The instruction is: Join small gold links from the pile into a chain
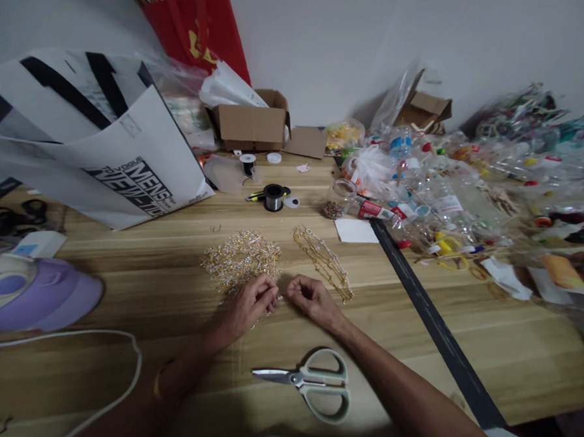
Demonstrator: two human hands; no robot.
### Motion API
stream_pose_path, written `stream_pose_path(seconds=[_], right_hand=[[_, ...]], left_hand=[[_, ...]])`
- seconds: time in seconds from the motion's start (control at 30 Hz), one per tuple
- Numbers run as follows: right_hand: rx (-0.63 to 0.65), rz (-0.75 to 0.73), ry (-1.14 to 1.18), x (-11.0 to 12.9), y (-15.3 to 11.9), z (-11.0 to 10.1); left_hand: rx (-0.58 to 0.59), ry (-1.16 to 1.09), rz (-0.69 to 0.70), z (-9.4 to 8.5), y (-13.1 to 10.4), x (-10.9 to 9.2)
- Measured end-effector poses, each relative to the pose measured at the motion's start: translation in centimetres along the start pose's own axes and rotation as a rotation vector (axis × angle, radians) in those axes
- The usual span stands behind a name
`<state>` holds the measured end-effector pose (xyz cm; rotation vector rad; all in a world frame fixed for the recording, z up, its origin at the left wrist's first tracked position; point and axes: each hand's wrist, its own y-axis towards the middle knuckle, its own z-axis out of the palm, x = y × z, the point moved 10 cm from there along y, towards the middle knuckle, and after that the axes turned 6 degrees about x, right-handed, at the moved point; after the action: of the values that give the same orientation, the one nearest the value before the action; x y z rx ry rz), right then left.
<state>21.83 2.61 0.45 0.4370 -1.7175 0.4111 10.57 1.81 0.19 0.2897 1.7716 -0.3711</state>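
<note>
My left hand (pixel 252 302) is closed in a pinch at the near edge of a tangled heap of gold and clear beaded strands (pixel 243 256). Small shiny bits show by its fingertips, but what they grip is too small to make out. A short gap away, my right hand (pixel 313 300) is also pinched closed, and its fingertips hide whatever they hold. Just beyond it lie several gold beaded chains (pixel 323 262), stretched out side by side. Scissors with pale green handles (pixel 323 384) rest on the wooden table (pixel 205 383) nearer to me, blades pointing left.
Beyond the heap stand a wire spool (pixel 273 198) and a glass jar of beads (pixel 339 200). Plastic bottles (pixel 449 204) crowd the right, past a dark strip (pixel 433 317). A large white bag (pixel 143 165), a purple-and-white appliance (pixel 48 297) and a white cable (pixel 135 360) occupy the left.
</note>
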Motion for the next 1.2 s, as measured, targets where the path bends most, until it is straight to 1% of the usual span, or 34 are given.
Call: stream_pose_path(seconds=[0.17,0.3,0.4,0.63,0.83,1.07,1.2], right_hand=[[-0.016,-0.092,-0.185,1.1,-0.4,0.0],[0.008,-0.159,-0.372,2.0,-0.7,0.4],[0.037,-0.206,-0.439,2.5,-0.8,0.9],[0.097,-0.275,-0.469,3.4,-1.2,1.7],[0.105,-0.263,-0.501,3.1,-1.2,1.8],[0.095,-0.247,-0.569,2.3,-1.2,1.9],[0.100,-0.265,-0.505,2.8,-1.2,2.0]], left_hand=[[0.015,0.025,0.009,0.1,-0.1,-0.6],[0.009,0.069,0.008,0.0,-0.2,-1.2],[0.002,0.095,0.007,-0.1,-0.3,-1.4],[-0.001,0.192,0.003,-0.1,-0.3,-1.7],[-0.004,0.233,0.011,0.0,-0.5,-1.9],[0.046,0.306,0.070,0.8,-0.5,-1.9],[0.049,0.331,0.068,0.9,-0.6,-2.1]])
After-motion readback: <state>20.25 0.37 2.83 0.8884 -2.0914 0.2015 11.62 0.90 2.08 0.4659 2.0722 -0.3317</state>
